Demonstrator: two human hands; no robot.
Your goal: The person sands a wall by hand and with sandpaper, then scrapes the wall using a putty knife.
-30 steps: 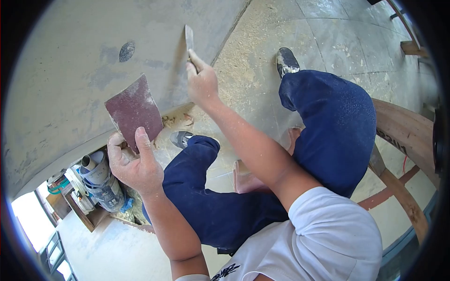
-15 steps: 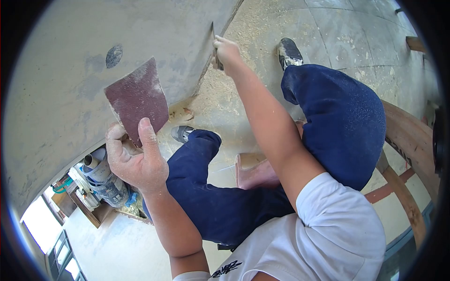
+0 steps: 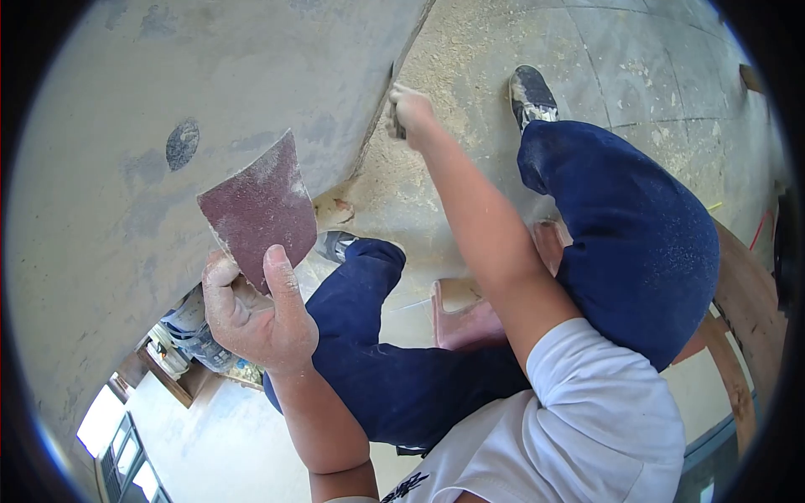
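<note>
My left hand [image 3: 264, 323] pinches a sheet of dark red sandpaper [image 3: 260, 214] between thumb and fingers, its face dusted with pale powder. At the edge of the grey plastered wall [image 3: 277, 75], my right hand [image 3: 412, 117] is closed round a scraper [image 3: 398, 127]. The scraper's thin blade is seen nearly edge-on beside the wall's edge, and most of its handle is hidden in my fist. Pale dust coats the fingers of both hands. An oval dark patch [image 3: 182, 143] marks the wall left of the sandpaper.
Crumbs and dust lie on the tiled floor [image 3: 470, 84] by the wall. I sit on a pink plastic stool [image 3: 461, 327], knees apart. A bucket [image 3: 197, 335] stands beyond my left hand, under the wall's edge. Curved wooden pieces [image 3: 750, 293] are at the right.
In the view, the wall, my legs and the sandpaper have shifted slightly as the camera moved. My right hand and the scraper have moved a little down along the wall's edge.
</note>
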